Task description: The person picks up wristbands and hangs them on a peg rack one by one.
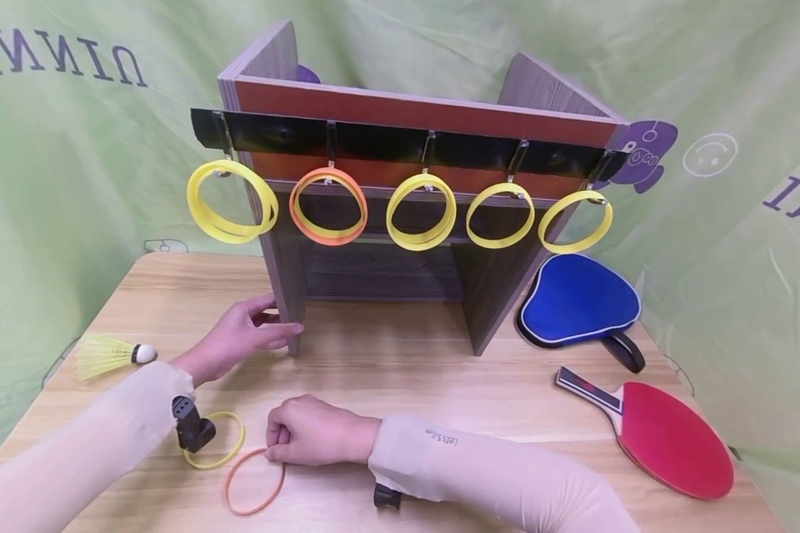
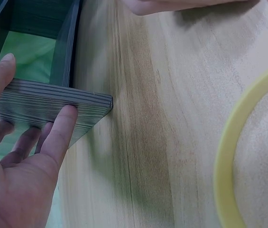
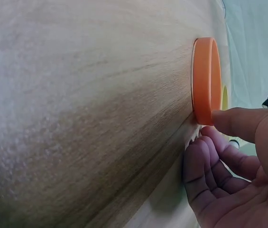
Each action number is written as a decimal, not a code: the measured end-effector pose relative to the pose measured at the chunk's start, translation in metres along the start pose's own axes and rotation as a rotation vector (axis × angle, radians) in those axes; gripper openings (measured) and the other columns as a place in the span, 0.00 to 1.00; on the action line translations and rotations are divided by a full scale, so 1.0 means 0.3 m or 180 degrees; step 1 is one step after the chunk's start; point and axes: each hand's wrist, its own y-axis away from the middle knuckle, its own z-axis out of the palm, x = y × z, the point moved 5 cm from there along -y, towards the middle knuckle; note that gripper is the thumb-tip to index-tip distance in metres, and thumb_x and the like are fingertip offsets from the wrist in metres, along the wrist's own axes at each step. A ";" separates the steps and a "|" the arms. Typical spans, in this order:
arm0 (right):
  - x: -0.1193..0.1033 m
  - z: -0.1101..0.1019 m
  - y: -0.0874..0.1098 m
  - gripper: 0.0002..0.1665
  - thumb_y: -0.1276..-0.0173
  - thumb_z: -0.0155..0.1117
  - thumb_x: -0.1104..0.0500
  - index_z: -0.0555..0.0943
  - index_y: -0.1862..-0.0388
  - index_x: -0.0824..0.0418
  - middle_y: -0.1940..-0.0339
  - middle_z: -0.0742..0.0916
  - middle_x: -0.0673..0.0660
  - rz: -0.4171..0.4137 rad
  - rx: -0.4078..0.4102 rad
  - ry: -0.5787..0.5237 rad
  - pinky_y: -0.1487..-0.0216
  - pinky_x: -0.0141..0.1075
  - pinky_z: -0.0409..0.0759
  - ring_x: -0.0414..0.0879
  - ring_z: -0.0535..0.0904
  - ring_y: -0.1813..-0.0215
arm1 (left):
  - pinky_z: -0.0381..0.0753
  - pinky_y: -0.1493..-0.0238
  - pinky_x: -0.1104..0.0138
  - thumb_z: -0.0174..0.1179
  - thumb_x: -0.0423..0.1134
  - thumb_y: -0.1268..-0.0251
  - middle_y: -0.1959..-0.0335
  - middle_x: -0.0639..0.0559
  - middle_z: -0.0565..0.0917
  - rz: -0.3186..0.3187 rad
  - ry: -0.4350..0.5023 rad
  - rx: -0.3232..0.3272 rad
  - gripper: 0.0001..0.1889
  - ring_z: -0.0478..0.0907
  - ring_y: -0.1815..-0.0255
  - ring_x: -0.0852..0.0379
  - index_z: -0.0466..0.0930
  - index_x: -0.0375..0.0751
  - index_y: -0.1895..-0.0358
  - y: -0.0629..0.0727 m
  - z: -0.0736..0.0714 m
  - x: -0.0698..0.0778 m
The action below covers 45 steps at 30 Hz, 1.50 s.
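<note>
My left hand grips the lower front edge of the left side panel of a grey wood-grain stand, thumb on its inner face and fingers outside. In the left wrist view the hand spans that panel edge. On the table in front, my right hand pinches the rim of an orange ring. The right wrist view shows this ring at the tabletop, with the thumb against its near end. A yellow ring lies left of it, partly hidden by the left wrist camera.
Yellow rings and one orange ring hang from hooks on a black strip across the stand's front. A shuttlecock lies at left. At right lie a blue paddle case and a red table tennis paddle.
</note>
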 end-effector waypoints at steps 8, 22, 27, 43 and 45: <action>-0.006 -0.007 0.018 0.05 0.27 0.67 0.60 0.83 0.66 0.55 0.74 0.84 0.41 0.0013 0.0020 -0.0050 0.66 0.11 0.72 0.23 0.72 0.71 | 0.92 0.48 0.64 0.69 0.39 0.29 0.37 0.31 0.79 0.0064 -0.0002 0.0005 0.33 0.86 0.54 0.68 0.70 0.31 0.26 -0.007 0.002 0.005; 0.003 0.011 0.046 0.03 0.28 0.69 0.68 0.82 0.61 0.68 0.74 0.90 0.61 0.0505 -0.0207 -0.2085 0.71 0.27 0.88 0.34 0.82 0.78 | 0.92 0.49 0.65 0.70 0.38 0.30 0.39 0.36 0.82 0.0100 0.0020 -0.0011 0.33 0.86 0.54 0.68 0.70 0.31 0.26 -0.003 0.008 0.017; 0.026 0.005 0.078 0.05 0.29 0.68 0.71 0.84 0.59 0.74 0.69 0.89 0.73 0.0563 -0.0244 -0.2564 0.68 0.30 0.91 0.40 0.84 0.74 | 0.92 0.48 0.65 0.70 0.38 0.30 0.36 0.32 0.80 0.0071 0.0003 -0.0015 0.34 0.86 0.54 0.68 0.69 0.31 0.26 -0.001 0.008 0.016; 0.116 -0.170 0.306 0.10 0.29 0.68 0.71 0.80 0.52 0.74 0.56 0.90 0.74 0.0558 0.0056 -0.3020 0.51 0.40 0.93 0.39 0.88 0.65 | 0.92 0.46 0.62 0.70 0.39 0.30 0.36 0.30 0.79 0.0029 -0.0042 -0.0037 0.36 0.86 0.53 0.67 0.68 0.31 0.24 0.003 0.001 0.004; 0.123 -0.214 0.345 0.11 0.29 0.67 0.71 0.79 0.51 0.75 0.53 0.90 0.75 0.0509 0.0190 -0.3017 0.49 0.42 0.93 0.40 0.89 0.62 | 0.92 0.47 0.62 0.71 0.39 0.31 0.36 0.30 0.79 0.0017 -0.0027 -0.0036 0.36 0.86 0.53 0.67 0.67 0.32 0.24 0.003 0.000 0.003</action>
